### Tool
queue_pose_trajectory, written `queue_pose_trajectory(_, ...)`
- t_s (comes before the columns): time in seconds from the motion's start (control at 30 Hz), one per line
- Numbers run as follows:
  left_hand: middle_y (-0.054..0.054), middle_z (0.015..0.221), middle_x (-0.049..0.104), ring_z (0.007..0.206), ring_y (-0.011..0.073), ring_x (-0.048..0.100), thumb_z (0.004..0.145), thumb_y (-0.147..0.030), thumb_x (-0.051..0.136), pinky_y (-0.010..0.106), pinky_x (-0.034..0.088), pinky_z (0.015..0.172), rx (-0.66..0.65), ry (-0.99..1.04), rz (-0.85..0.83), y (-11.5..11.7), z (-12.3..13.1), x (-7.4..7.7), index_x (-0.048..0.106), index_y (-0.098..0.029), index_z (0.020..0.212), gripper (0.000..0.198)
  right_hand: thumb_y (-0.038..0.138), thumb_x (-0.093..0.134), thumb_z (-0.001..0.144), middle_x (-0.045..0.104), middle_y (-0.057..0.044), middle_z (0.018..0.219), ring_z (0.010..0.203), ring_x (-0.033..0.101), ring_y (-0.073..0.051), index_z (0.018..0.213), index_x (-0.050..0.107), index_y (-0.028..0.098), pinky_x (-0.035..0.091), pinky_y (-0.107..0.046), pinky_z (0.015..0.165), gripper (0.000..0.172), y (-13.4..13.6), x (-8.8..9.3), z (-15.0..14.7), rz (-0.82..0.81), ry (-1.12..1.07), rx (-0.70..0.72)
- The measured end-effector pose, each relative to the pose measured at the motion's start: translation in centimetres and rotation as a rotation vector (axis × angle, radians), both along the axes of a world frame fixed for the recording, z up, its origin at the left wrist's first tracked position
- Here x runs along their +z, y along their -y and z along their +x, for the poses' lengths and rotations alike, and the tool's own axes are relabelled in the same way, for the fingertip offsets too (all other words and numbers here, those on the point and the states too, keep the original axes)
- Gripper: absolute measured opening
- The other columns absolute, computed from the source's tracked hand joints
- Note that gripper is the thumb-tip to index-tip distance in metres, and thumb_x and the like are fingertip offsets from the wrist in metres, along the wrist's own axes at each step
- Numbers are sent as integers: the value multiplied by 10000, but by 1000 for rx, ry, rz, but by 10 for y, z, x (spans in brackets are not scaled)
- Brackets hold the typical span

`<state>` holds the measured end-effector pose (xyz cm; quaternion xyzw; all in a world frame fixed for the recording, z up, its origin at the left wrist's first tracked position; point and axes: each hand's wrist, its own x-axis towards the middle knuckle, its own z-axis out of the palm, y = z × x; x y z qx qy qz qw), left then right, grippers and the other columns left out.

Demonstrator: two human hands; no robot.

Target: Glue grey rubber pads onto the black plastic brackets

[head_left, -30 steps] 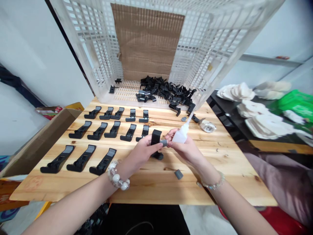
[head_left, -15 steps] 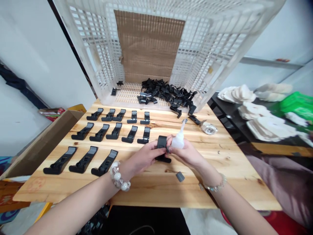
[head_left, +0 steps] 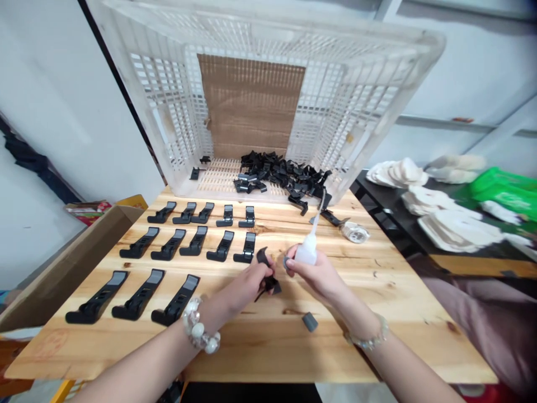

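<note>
Pale wooden table (head_left: 251, 347), handwork at its middle

Across the upper frame stood a white lattice crate (head_left: 210, 193), with a pile of black parts (head_left: 285, 173) at its lower right. Rows of black clips (head_left: 195, 242), most showing grey strips at their upper ends, lay left of centre. Near the middle, the left hand (head_left: 254, 277) was closed around one black clip (head_left: 264, 257), tilted. Just right of it, the right hand (head_left: 312, 271) gripped a squeeze bottle (head_left: 307, 252), nozzle upward, and also pinched a small grey pad (head_left: 287, 263) at the fingertips. Clip and pad were apart. A loose pad (head_left: 310, 321) lay below, lower centre.

Fitting a pad to the clip seemed the step in hand; whether either bore glue could not be told. By that reading, the next move called for turning the clip's flat end rightward and lining up the pad, nozzle kept clear.
</note>
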<state>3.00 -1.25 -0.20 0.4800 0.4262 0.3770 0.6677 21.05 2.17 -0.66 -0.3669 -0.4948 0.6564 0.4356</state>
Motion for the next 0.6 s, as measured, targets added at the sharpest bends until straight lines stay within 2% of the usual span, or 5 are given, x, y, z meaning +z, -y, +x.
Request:
queue_pose_trajectory(0.1,30,852,626,778,183,581,885,-392,531,325,455,802,-70,-32,11,1,0,2,631,-197,858,221,288,838,635,613,-1,703,597,521,-113,739,655,167,407,-273,592,243,0,-3,-1,7,5,37)
queue_pose_trajectory(0.2,31,869,644,821,194,597,846,-398,616,340,455,837,-72,32,20,-2,1,-4,641,-194,933,223,264,837,625,637,-15,812,632,530,-110,750,658,172,430,-279,617,237,0,-3,-2,8,14,39)
queue_pose_trajectory(0.3,34,850,653,808,192,589,807,-374,668,346,463,828,-44,56,6,-5,4,-10,659,-175,907,223,250,830,629,607,8,736,630,535,-110,743,647,172,438,-279,636,230,0,-3,-2,25,68,6)
queue_pose_trajectory(0.43,40,833,671,827,200,600,806,-378,669,348,469,846,-33,0,25,-5,4,-6,692,-168,880,224,257,834,614,603,14,693,623,557,-122,748,618,172,446,-285,627,268,1,-3,-3,-13,119,-19)
queue_pose_trajectory(0.6,83,1089,683,981,245,625,861,-364,574,395,483,909,-45,15,-27,1,1,0,656,-198,1164,355,267,833,613,576,21,662,601,528,-115,734,590,173,428,-277,604,287,2,2,-3,10,102,-34)
